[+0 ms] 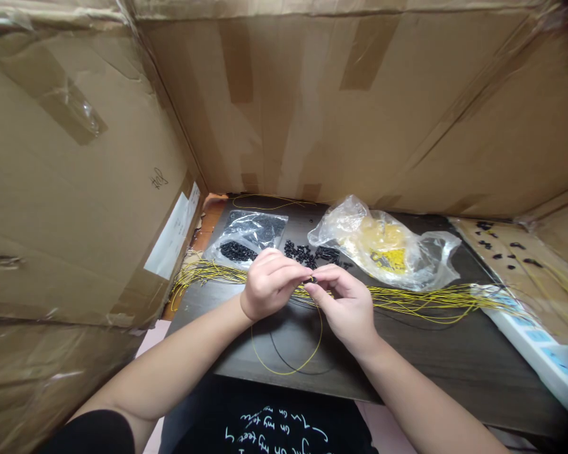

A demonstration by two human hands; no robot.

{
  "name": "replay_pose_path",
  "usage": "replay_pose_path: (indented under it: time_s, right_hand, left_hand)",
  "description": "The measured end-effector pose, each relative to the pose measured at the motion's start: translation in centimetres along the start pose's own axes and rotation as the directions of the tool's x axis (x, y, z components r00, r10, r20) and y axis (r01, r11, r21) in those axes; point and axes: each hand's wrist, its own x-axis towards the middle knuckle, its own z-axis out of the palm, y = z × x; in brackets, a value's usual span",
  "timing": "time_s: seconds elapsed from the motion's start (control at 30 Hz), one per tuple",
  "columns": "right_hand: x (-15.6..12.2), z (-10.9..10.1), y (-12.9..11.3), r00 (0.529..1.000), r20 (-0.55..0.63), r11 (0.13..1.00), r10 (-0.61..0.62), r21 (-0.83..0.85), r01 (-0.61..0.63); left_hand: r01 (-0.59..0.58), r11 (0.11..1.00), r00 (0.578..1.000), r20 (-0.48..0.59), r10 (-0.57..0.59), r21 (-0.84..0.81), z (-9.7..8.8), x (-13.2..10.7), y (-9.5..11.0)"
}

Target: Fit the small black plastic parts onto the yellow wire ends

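My left hand (269, 284) and my right hand (348, 302) meet over the middle of the table, both with fingers pinched. Between their fingertips is a small black connector (309, 280), with a bit of yellow at it. The right thumb and forefinger grip the connector, while the left fingertips seem to pinch the wire end at it; my fingers partly hide this spot. A thin yellow wire (284, 373) hangs in a loop below my hands. Behind them, a long bundle of yellow wires (421, 299) lies across the table.
Loose black connectors (301, 253) lie beyond my hands, between a clear bag of black parts (239, 243) and a plastic bag of yellow parts (388, 249). At right are a white-and-blue strip (532, 343) and cardboard holding black pieces (497, 255). Tall cardboard walls (303, 120) enclose the dark table (407, 359).
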Motion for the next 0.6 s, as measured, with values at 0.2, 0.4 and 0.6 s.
replay_pose_path:
  time_s: [0.2,0.4,0.6]
  right_hand:
    - [0.26,-0.17,-0.30,0.993,0.002,0.986,-0.119,-0.119,0.119]
    - [0.39,-0.25,-0.36,0.989,0.006,0.975,-0.145,-0.171,0.144]
    - [0.41,-0.28,-0.38,0.983,0.018,0.962,-0.183,-0.206,0.182]
  left_hand:
    - [-0.029,0.999,1.000,0.006,0.029,0.030,-0.15,0.14,0.08]
    - [-0.038,0.996,0.999,0.017,0.037,0.075,-0.21,0.11,-0.03]
    - [-0.066,0.988,0.998,0.023,0.064,0.136,-0.35,0.13,-0.06]
